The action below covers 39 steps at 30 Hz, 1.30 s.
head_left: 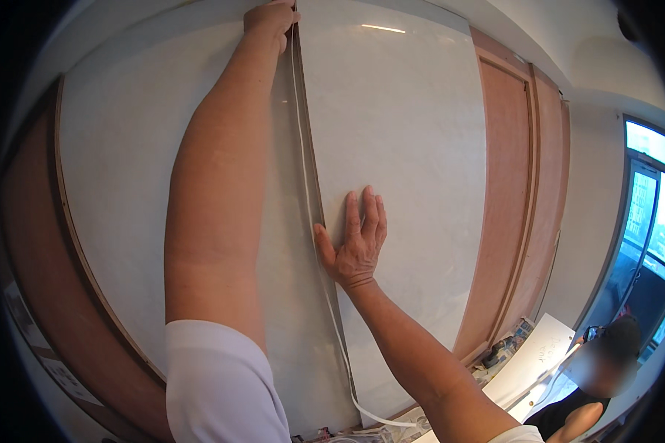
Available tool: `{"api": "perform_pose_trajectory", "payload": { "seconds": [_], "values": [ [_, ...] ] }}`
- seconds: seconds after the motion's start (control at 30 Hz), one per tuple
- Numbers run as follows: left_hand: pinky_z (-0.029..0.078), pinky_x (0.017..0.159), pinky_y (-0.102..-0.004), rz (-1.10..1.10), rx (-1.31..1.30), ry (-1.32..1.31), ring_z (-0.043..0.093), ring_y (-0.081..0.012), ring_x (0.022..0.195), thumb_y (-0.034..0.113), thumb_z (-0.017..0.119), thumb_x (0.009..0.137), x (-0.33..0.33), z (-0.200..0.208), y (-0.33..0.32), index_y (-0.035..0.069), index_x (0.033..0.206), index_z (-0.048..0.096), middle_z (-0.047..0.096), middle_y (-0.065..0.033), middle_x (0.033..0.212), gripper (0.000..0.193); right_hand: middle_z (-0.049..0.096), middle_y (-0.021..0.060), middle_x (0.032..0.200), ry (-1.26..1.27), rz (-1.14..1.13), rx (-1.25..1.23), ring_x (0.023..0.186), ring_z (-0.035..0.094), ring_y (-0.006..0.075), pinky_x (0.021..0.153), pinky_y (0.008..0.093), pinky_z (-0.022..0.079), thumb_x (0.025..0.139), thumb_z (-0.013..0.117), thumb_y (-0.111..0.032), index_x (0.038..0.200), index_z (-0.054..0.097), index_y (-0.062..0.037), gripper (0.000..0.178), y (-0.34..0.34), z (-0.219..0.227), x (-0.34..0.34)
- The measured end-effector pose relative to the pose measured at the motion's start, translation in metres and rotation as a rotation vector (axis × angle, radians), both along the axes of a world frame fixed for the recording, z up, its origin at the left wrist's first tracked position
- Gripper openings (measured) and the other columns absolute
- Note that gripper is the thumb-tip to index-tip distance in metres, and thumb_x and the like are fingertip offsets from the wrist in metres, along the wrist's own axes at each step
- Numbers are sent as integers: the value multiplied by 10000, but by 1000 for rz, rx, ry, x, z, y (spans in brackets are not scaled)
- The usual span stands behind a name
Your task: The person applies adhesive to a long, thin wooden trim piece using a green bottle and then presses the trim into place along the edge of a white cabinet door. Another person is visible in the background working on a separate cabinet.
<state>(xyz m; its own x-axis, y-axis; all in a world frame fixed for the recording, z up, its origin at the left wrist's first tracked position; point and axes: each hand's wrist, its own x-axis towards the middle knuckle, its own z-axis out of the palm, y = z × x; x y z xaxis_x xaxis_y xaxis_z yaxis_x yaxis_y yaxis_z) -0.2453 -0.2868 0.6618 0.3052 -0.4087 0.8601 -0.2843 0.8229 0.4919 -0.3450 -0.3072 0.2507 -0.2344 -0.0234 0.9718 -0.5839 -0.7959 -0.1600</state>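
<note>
My left hand (272, 21) is raised to the top of the wall panels, its fingers closed at the upper end of a thin white edging strip (301, 140); the fingertips are partly hidden. From there the strip hangs along the dark vertical edge between two large, pale, glossy panels. Its loose lower end curls to the right near the bottom. My right hand (358, 247) lies flat on the right panel (414, 133), fingers spread, with the thumb reaching to the panel's edge beside the strip. Behind my left arm is the left panel (118, 192).
Bare reddish wood frames (504, 148) flank the panels at both sides. A person (595, 376) in a dark top and cap is at the lower right, near a white board (532, 354) and assorted small items. Beyond stands a glazed door (639, 214).
</note>
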Motion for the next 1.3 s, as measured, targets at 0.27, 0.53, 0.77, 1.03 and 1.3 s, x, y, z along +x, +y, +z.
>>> {"api": "perform_pose_trajectory", "payload": {
  "seconds": [0.27,0.53,0.77,1.03,1.3],
  "values": [
    [432,1001,-252,111,82,-31,604,-159,1140,7,700,882,14,12,1,77,1288,651,653,-96,1266,415,320,218,1558,-1,6,0,1436,290,416,1145,554,261,843,716,-385,1508,397,-94,793,-1,0,1],
    [435,988,-251,32,16,19,611,-156,1114,6,704,882,3,4,-5,53,1265,660,669,-74,1227,388,310,201,1571,-4,12,1,1445,288,407,1152,553,253,844,717,-376,1515,393,-115,789,-4,-1,-2],
    [392,1047,-268,97,-41,5,571,-159,1200,23,710,877,10,15,-14,51,1223,693,654,-78,1284,347,305,196,1578,-9,27,5,1449,285,402,1156,545,252,844,715,-385,1519,392,-129,791,-4,-3,1],
    [546,688,-351,42,-8,-56,652,-213,853,-16,502,951,-4,11,-9,114,1297,652,697,-99,1074,399,312,195,1573,-8,27,2,1450,283,400,1154,548,249,839,721,-394,1515,395,-126,797,-5,-2,1],
    [531,805,-366,34,-82,-42,660,-223,940,-29,556,910,-19,19,-8,100,1232,695,707,-102,1101,374,342,201,1555,-16,6,-3,1432,310,402,1145,542,265,831,731,-382,1490,427,-107,776,-6,-2,-4]
  ]
}}
